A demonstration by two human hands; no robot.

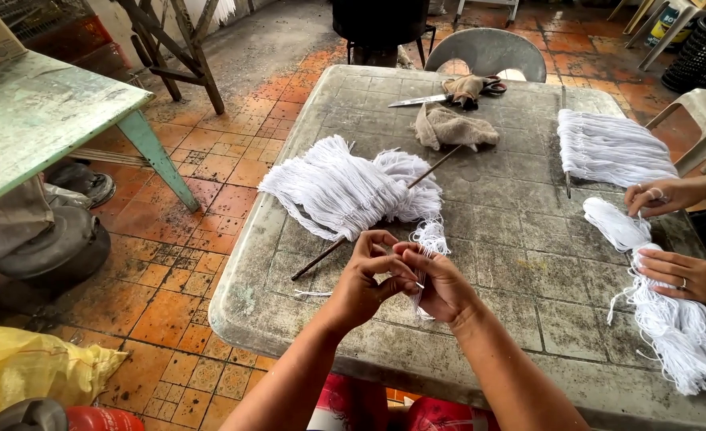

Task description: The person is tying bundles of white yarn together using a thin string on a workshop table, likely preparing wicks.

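- I see a small bundle of white threads [430, 239], thin and looped, pinched upright between my two hands, its lower strands hanging down behind my fingers.
- It stands above the grey table, just beside the big white thread pile strung on a thin stick.

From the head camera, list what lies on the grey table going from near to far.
The person's hands pinching a small white thread bundle → big white thread bunch on a thin stick → crumpled brown cloth → scissors.
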